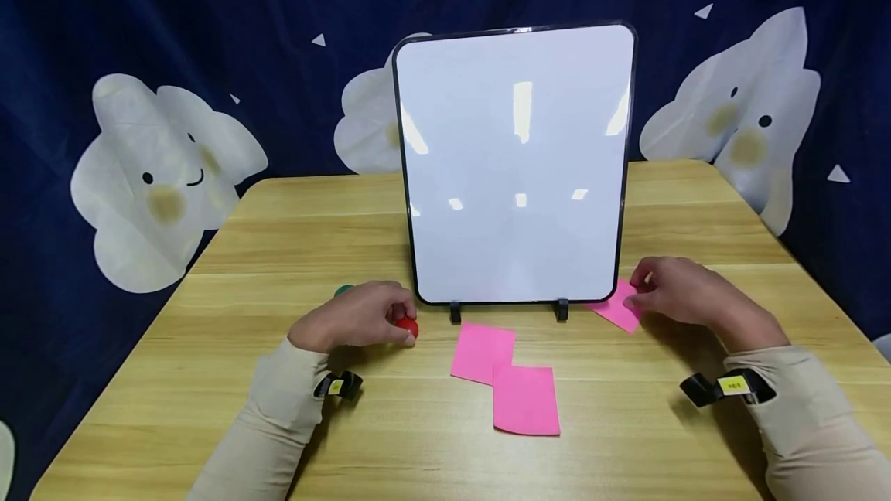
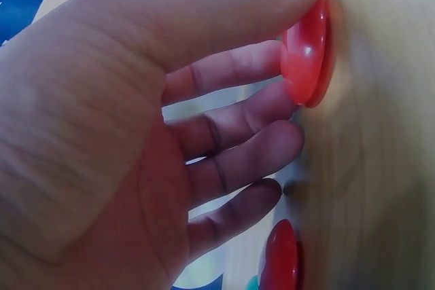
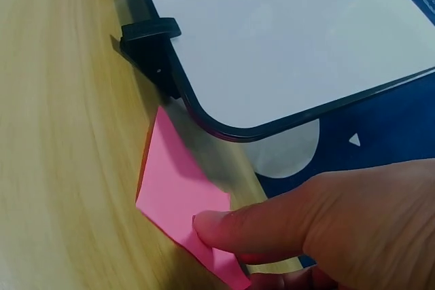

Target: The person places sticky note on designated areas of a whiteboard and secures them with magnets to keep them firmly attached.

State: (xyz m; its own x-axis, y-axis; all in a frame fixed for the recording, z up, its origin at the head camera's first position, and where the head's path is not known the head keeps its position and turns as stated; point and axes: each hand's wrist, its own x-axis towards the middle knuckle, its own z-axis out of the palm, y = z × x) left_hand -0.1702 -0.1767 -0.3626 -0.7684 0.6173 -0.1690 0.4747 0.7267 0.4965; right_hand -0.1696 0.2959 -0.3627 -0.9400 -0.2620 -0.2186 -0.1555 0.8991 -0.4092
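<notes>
My left hand (image 1: 365, 317) pinches a glossy red round magnet (image 1: 409, 327) at the table, left of the whiteboard's foot. In the left wrist view the thumb and fingertips meet the rim of this magnet (image 2: 307, 56). A second red magnet (image 2: 280, 256) lies below the little finger. My right hand (image 1: 685, 296) holds a pink sticky note (image 1: 618, 314) by one edge, beside the board's lower right corner. The right wrist view has the thumb pressed on the note (image 3: 173, 181), its far corner near the board. The whiteboard (image 1: 515, 168) stands upright, bare apart from light reflections.
Two more pink sticky notes, one farther back (image 1: 480, 350) and one nearer (image 1: 526, 400), overlap at a corner before the board. Small black feet (image 1: 562, 310) hold up the board. A green round piece (image 1: 343, 289) shows behind my left hand. A dark blue cloud-patterned curtain (image 1: 278, 60) hangs behind.
</notes>
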